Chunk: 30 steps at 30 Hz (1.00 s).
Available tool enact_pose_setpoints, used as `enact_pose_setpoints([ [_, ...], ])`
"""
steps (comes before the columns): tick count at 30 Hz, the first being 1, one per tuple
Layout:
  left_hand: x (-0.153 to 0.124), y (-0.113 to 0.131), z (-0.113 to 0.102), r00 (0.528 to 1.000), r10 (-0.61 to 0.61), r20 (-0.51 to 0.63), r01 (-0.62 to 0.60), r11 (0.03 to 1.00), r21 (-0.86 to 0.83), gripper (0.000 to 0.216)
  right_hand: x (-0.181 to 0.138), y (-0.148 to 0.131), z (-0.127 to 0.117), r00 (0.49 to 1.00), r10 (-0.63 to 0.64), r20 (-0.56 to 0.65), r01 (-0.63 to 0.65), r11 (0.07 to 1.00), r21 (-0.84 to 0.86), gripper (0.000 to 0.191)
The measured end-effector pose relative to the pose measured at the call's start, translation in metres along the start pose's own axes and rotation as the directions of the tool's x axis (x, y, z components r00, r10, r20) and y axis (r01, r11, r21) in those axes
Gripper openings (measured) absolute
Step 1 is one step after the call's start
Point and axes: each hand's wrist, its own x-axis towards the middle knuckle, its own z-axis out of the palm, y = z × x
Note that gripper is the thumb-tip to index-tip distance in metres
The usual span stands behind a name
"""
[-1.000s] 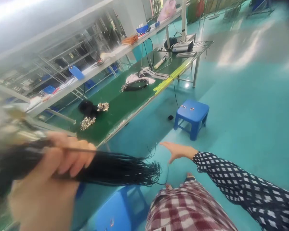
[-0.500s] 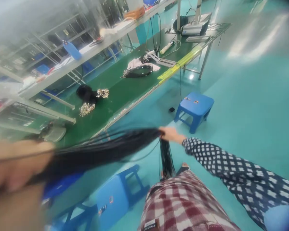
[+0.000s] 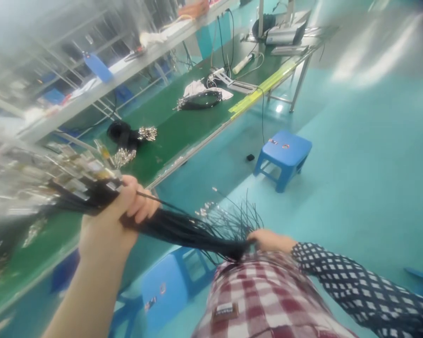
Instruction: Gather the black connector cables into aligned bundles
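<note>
A long bundle of thin black cables (image 3: pixel 190 233) stretches between my two hands. My left hand (image 3: pixel 129 211) is closed around it close to one end, where a blurred spray of labels and metal connector tips (image 3: pixel 79 169) sticks out beyond the fist. Low in front of the checked apron (image 3: pixel 254 286), my right hand (image 3: pixel 272 240) grips the other part of the bundle; its fingertips are partly hidden. Loose cable ends with small pale tips (image 3: pixel 206 207) fan upward beside the right hand.
On the green workbench (image 3: pixel 176 136) lie a coiled black cable bundle (image 3: pixel 127 136) and another coil (image 3: pixel 200 100) on a white cloth. One blue stool (image 3: pixel 285 148) stands beyond the bench edge; another stool (image 3: pixel 164 286) is below the cables. Shelving (image 3: pixel 102 89) runs along the left.
My left hand has drawn back from the near left, bringing the connector ends into view. My right hand has dropped toward the apron, and the hanging cable ends now fan upward.
</note>
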Motion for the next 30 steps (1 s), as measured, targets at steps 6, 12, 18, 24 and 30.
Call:
enact_pose_setpoints([
  [6, 0.007, -0.017, 0.017, 0.993, 0.027, 0.112, -0.027, 1.000, 0.001, 0.029, 0.029, -0.037, -0.102, 0.945, -0.239, -0.224, 0.250, 0.968, 0.023, 0.109],
  [12, 0.001, 0.004, 0.009, 0.985, 0.089, 0.145, -0.069, 0.988, -0.142, 0.028, 0.059, -0.115, -0.085, 0.834, -0.506, -0.219, 0.549, 0.794, 0.259, 0.122],
  [18, -0.013, 0.011, -0.003, 0.954, 0.117, 0.277, -0.026, 0.949, -0.314, 0.028, 0.063, -0.154, -0.021, 0.838, -0.534, -0.115, 0.475, 0.609, 0.635, 0.021],
  [24, -0.005, 0.003, -0.026, 0.984, 0.104, 0.144, -0.058, 0.956, -0.289, 0.018, 0.052, -0.163, -0.016, 0.933, -0.344, -0.105, 0.332, 0.711, 0.619, 0.035],
  [30, -0.007, -0.012, -0.055, 0.995, -0.027, 0.097, 0.052, 0.964, -0.260, 0.032, 0.052, -0.156, -0.005, 0.966, -0.248, -0.068, 0.236, 0.753, 0.615, 0.040],
])
